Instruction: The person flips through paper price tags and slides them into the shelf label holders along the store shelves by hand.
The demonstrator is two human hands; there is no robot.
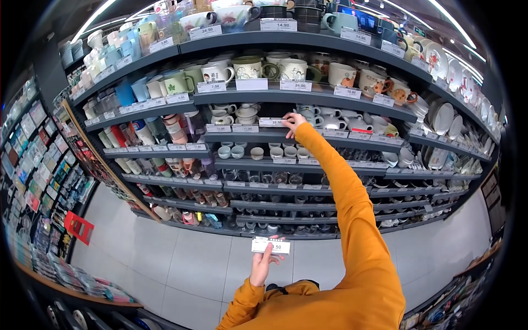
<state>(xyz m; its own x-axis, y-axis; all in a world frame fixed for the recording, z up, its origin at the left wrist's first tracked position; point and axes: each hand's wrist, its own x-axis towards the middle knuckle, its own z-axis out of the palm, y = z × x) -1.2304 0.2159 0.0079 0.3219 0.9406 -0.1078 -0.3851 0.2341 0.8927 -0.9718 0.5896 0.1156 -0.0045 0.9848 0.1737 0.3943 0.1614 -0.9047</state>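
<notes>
My left hand (260, 268) is low in front of my body, its thumb pressed over a white price tag (263, 247) in a clear holder. Part of the printed number is hidden under the thumb. Up at the shelf, my right hand (295, 123) pinches the right end of another price tag (270, 122) at the front edge of the teapot shelf. White teapots (246, 114) stand to the left of this hand, and pale blue ones (311, 116) are just to its right. Small cups (257, 153) sit on the shelf below.
Mugs (247, 68) fill the shelves above, with price tags along the shelf edges. Plates (441, 118) stand at the right. Tumblers and bottles (144, 132) are on the left. A red step stool (80, 227) is on the tiled floor (192, 264) near a rack of packaged goods.
</notes>
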